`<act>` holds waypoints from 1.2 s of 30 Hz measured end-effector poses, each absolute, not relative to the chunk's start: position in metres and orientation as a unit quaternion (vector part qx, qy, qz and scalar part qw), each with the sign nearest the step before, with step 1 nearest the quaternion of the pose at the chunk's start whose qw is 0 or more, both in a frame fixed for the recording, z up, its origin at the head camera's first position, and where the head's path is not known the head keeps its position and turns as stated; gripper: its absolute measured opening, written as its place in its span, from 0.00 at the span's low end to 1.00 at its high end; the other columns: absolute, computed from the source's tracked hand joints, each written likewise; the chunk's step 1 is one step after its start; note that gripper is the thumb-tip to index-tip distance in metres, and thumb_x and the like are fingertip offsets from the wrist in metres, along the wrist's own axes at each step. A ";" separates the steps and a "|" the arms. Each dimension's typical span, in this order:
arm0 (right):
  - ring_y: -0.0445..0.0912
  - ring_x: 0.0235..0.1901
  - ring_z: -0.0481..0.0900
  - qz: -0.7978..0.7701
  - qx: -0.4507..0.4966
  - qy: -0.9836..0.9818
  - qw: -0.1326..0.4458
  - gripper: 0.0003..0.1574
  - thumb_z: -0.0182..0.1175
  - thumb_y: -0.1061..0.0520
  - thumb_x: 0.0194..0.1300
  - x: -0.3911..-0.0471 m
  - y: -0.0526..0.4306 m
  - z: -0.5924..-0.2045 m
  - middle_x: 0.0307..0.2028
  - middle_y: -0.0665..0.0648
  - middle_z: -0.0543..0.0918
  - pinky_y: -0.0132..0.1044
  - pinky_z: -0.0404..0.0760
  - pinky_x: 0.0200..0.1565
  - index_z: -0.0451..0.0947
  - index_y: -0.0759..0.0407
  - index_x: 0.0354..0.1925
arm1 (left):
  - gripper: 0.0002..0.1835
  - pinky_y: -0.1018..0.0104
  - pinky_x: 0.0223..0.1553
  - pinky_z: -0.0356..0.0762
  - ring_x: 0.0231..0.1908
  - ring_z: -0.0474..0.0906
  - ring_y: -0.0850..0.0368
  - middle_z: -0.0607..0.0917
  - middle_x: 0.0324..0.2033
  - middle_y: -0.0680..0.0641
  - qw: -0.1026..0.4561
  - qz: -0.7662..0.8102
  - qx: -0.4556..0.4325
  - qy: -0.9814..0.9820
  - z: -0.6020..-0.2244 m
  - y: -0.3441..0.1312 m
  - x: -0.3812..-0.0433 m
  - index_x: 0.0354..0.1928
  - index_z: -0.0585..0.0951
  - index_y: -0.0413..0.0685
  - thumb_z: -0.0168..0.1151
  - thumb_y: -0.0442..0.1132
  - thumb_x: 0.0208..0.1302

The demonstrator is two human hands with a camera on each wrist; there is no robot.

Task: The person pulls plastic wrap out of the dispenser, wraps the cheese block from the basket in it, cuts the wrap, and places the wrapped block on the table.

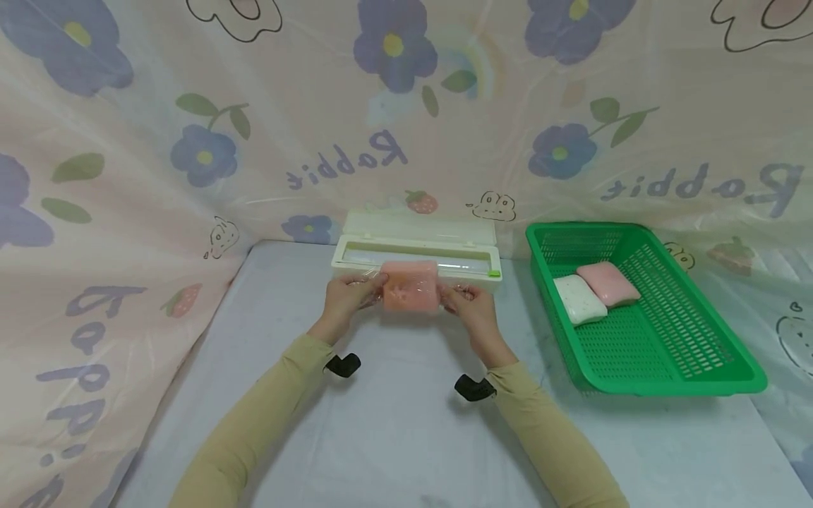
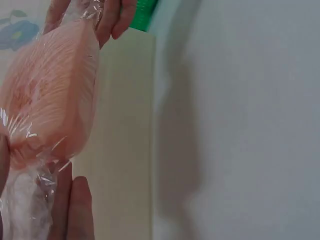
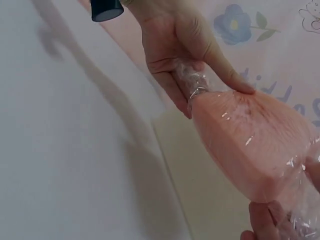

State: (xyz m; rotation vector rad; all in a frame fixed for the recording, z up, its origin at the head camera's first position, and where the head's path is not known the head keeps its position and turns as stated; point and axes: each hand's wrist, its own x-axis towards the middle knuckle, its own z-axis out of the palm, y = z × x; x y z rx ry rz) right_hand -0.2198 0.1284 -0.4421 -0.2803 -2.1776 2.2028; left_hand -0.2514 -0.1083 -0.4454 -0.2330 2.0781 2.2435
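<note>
Fingers are pinching tight on both sides here: the left hand is gripping the left end of the clear film, its thumb touching the wrapped pink block, and the right hand is holding the bunched right end. Between them, that block is hanging above the worktop, by the near side of the cream box, whose lid is standing raised. Over to the right, a green basket is holding a white block beside a second pink block.
</note>
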 end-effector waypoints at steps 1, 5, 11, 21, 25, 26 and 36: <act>0.45 0.34 0.83 0.708 -0.091 -0.700 0.017 0.22 0.69 0.50 0.59 -0.220 0.128 -0.439 0.31 0.57 0.84 0.47 0.81 0.48 0.76 0.66 0.39 | 0.32 0.61 0.37 0.84 0.29 0.85 0.54 0.87 0.28 0.41 0.035 0.732 -0.082 0.675 -0.441 -0.108 -0.252 0.41 0.78 0.34 0.80 0.51 0.41; 0.46 0.33 0.83 0.710 -0.106 -0.696 0.015 0.24 0.70 0.48 0.58 -0.223 0.128 -0.429 0.30 0.56 0.84 0.46 0.82 0.47 0.76 0.67 0.37 | 0.33 0.61 0.37 0.84 0.27 0.85 0.55 0.85 0.27 0.42 0.031 0.729 -0.095 0.677 -0.430 -0.106 -0.254 0.39 0.75 0.36 0.81 0.52 0.39; 0.45 0.32 0.83 0.697 -0.112 -0.707 0.024 0.25 0.69 0.46 0.58 -0.226 0.127 -0.414 0.30 0.58 0.84 0.44 0.83 0.45 0.77 0.68 0.37 | 0.31 0.60 0.37 0.84 0.25 0.85 0.54 0.83 0.20 0.44 0.022 0.729 -0.089 0.679 -0.418 -0.104 -0.261 0.35 0.76 0.37 0.81 0.53 0.37; 0.44 0.32 0.84 0.692 -0.115 -0.712 0.025 0.26 0.69 0.44 0.58 -0.227 0.127 -0.393 0.30 0.56 0.85 0.39 0.83 0.44 0.77 0.66 0.38 | 0.30 0.60 0.37 0.84 0.26 0.85 0.54 0.84 0.20 0.45 0.023 0.739 -0.075 0.669 -0.392 -0.103 -0.263 0.33 0.75 0.40 0.80 0.53 0.38; 0.43 0.32 0.84 0.694 -0.111 -0.711 0.029 0.26 0.69 0.44 0.57 -0.226 0.127 -0.389 0.29 0.55 0.85 0.37 0.84 0.43 0.76 0.66 0.36 | 0.29 0.61 0.36 0.84 0.27 0.85 0.54 0.83 0.19 0.46 0.024 0.742 -0.063 0.667 -0.385 -0.105 -0.261 0.31 0.74 0.41 0.80 0.53 0.39; 0.43 0.32 0.84 0.695 -0.110 -0.710 0.027 0.26 0.69 0.44 0.57 -0.226 0.127 -0.388 0.29 0.54 0.85 0.36 0.84 0.42 0.76 0.66 0.36 | 0.29 0.61 0.36 0.84 0.26 0.85 0.54 0.83 0.19 0.47 0.024 0.741 -0.063 0.668 -0.384 -0.106 -0.261 0.31 0.74 0.42 0.80 0.54 0.39; 0.47 0.33 0.86 0.675 -0.108 -0.730 -0.005 0.31 0.68 0.39 0.56 -0.207 0.131 -0.388 0.31 0.56 0.87 0.40 0.84 0.43 0.79 0.66 0.41 | 0.29 0.60 0.35 0.85 0.25 0.85 0.53 0.85 0.21 0.44 0.042 0.714 -0.066 0.696 -0.388 -0.111 -0.240 0.31 0.72 0.40 0.79 0.52 0.41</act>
